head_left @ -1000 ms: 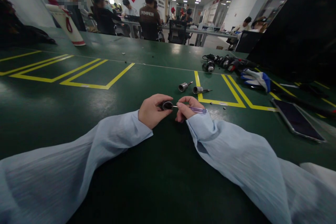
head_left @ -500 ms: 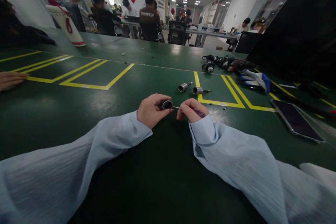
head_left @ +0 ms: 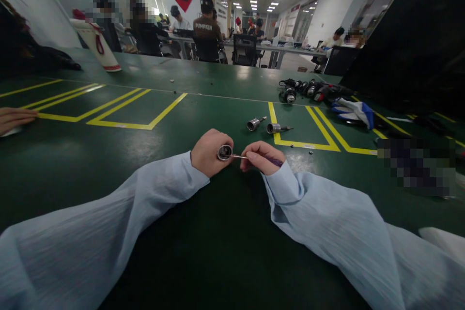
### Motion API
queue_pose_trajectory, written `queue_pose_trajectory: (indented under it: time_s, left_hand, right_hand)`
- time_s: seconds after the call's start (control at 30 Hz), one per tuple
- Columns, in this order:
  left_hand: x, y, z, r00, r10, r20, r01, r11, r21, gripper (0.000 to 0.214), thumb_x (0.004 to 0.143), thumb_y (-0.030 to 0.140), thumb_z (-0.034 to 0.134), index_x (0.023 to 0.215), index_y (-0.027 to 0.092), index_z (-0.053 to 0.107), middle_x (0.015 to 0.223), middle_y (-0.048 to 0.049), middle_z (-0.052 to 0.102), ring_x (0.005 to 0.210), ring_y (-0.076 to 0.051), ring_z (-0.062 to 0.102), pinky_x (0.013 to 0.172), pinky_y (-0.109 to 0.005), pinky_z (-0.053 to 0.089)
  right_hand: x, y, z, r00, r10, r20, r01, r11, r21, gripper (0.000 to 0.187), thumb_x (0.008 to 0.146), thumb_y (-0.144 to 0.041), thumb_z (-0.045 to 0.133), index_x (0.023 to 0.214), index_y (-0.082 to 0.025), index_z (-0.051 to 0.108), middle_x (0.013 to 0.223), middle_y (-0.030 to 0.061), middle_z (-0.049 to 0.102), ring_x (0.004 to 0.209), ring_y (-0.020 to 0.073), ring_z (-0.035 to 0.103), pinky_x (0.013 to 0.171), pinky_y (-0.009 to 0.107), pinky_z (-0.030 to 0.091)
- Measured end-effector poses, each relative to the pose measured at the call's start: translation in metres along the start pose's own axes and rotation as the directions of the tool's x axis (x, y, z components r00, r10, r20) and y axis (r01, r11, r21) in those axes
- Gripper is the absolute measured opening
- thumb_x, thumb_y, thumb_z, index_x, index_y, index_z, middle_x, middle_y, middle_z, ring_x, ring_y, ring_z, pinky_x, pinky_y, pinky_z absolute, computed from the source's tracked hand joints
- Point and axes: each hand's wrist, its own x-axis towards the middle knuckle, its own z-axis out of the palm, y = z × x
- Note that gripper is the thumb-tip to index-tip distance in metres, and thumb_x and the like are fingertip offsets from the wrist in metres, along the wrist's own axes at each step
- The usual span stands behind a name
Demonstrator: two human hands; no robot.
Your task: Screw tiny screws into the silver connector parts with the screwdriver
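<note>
Wrapped in my left hand [head_left: 208, 152] is a metal socket [head_left: 221, 154], its round open mouth facing me and toward the right. My right hand [head_left: 262, 157] pinches a thin screwdriver [head_left: 239, 157] with a purple handle that shows under the palm. The shaft points left, and its tip reaches into the socket's mouth; what it touches inside is too small to tell. Just beyond my hands, two similar sockets with shanks, one on the left [head_left: 253, 124] and one on the right [head_left: 273, 128], lie on the green table [head_left: 203, 261].
Tiny dark parts [head_left: 311, 152] lie right of my hands. Yellow tape [head_left: 308, 146] marks the tabletop. Farther right are a blue-white glove [head_left: 352, 112], dark tools [head_left: 290, 95] and a blurred-out object [head_left: 417, 167]. Another person's hand [head_left: 16, 118] rests at the left edge.
My left hand has turned the socket so its mouth faces me more. The screwdriver tip has moved from the socket's rim into its mouth, with my right hand shifting slightly left.
</note>
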Motion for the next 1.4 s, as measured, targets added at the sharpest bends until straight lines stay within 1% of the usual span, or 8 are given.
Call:
queue_pose_trajectory:
  time_s: [0.17, 0.4, 0.57, 0.77, 1.1, 1.2, 1.3, 1.4]
  left_hand:
    - [0.0, -0.007, 0.001, 0.998, -0.058, 0.031, 0.061, 0.99, -0.124, 0.012, 0.065, 0.025, 0.055, 0.063, 0.016, 0.047, 0.057, 0.0021, 0.05, 0.052, -0.01, 0.046, 0.049, -0.021, 0.036]
    - [0.0, -0.006, 0.0, 0.995, -0.094, 0.044, 0.103, 0.954, -0.281, 0.018, 0.067, 0.026, 0.056, 0.057, 0.015, 0.045, 0.051, 0.0038, 0.044, 0.047, -0.007, 0.041, 0.045, -0.019, 0.033]
    - [0.0, -0.005, 0.0, 0.995, -0.087, 0.047, 0.098, 0.941, -0.324, 0.016, 0.066, 0.024, 0.056, 0.057, 0.015, 0.045, 0.052, 0.0039, 0.044, 0.048, -0.007, 0.041, 0.044, -0.018, 0.033]
    - [0.0, -0.004, -0.002, 0.997, -0.057, 0.051, 0.071, 0.944, -0.322, 0.014, 0.067, 0.021, 0.055, 0.058, 0.015, 0.046, 0.053, 0.0035, 0.046, 0.049, -0.007, 0.042, 0.045, -0.018, 0.033]
    - [-0.003, -0.006, -0.003, 0.993, -0.048, 0.109, 0.091, 0.893, -0.44, 0.015, 0.066, 0.019, 0.056, 0.057, 0.015, 0.045, 0.053, 0.0036, 0.044, 0.049, -0.006, 0.04, 0.045, -0.018, 0.033]
    - [-0.002, -0.005, -0.003, 0.992, -0.059, 0.111, 0.102, 0.893, -0.437, 0.013, 0.066, 0.018, 0.055, 0.057, 0.015, 0.045, 0.053, 0.0035, 0.045, 0.048, -0.007, 0.04, 0.045, -0.018, 0.034]
    - [-0.002, -0.005, -0.003, 0.994, -0.1, 0.041, 0.108, 0.928, -0.356, 0.014, 0.065, 0.021, 0.056, 0.058, 0.015, 0.045, 0.052, 0.0039, 0.044, 0.048, -0.007, 0.04, 0.044, -0.018, 0.032]
    - [-0.002, -0.006, -0.003, 0.996, -0.084, -0.021, 0.076, 0.963, -0.257, 0.015, 0.065, 0.021, 0.055, 0.057, 0.016, 0.044, 0.051, 0.0039, 0.043, 0.048, -0.007, 0.039, 0.044, -0.018, 0.031]
  right_hand:
    - [-0.002, 0.002, 0.004, 1.0, -0.01, 0.005, 0.01, 0.999, -0.036, 0.018, 0.067, -0.035, 0.062, 0.073, -0.018, 0.057, 0.061, 0.0003, 0.063, 0.054, 0.0101, 0.056, 0.051, 0.024, 0.045]
    - [-0.002, 0.0, -0.002, 0.997, -0.075, 0.005, 0.075, 0.992, -0.1, 0.01, 0.07, -0.027, 0.058, 0.071, -0.017, 0.058, 0.064, 0.0019, 0.065, 0.058, 0.0114, 0.058, 0.057, 0.027, 0.046]
    - [-0.001, -0.001, -0.007, 0.991, -0.133, 0.004, 0.131, 0.97, -0.205, 0.011, 0.073, -0.027, 0.054, 0.071, -0.018, 0.06, 0.068, 0.0027, 0.066, 0.06, 0.0129, 0.056, 0.059, 0.029, 0.045]
    - [-0.003, 0.0, -0.003, 0.976, -0.219, -0.01, 0.201, 0.909, -0.365, 0.014, 0.075, -0.03, 0.054, 0.074, -0.019, 0.063, 0.072, 0.0032, 0.064, 0.068, 0.015, 0.057, 0.069, 0.031, 0.044]
    - [0.007, 0.015, -0.007, 0.998, -0.053, 0.045, 0.056, 0.996, -0.067, 0.021, 0.07, -0.039, 0.059, 0.072, -0.019, 0.063, 0.07, 0.0013, 0.065, 0.068, 0.0143, 0.057, 0.067, 0.031, 0.044]
    - [0.005, 0.014, -0.004, 0.996, -0.08, 0.036, 0.083, 0.992, -0.093, 0.019, 0.071, -0.038, 0.058, 0.074, -0.02, 0.063, 0.072, 0.0015, 0.066, 0.068, 0.0141, 0.058, 0.068, 0.031, 0.044]
    - [0.003, 0.013, 0.001, 0.986, -0.167, 0.017, 0.167, 0.969, -0.18, 0.018, 0.073, -0.037, 0.057, 0.077, -0.02, 0.063, 0.076, 0.0027, 0.067, 0.072, 0.0155, 0.059, 0.072, 0.032, 0.045]
    - [0.002, 0.013, 0.002, 0.967, -0.252, 0.024, 0.249, 0.928, -0.277, 0.016, 0.072, -0.035, 0.058, 0.078, -0.021, 0.064, 0.078, 0.0034, 0.067, 0.075, 0.0165, 0.059, 0.075, 0.034, 0.045]
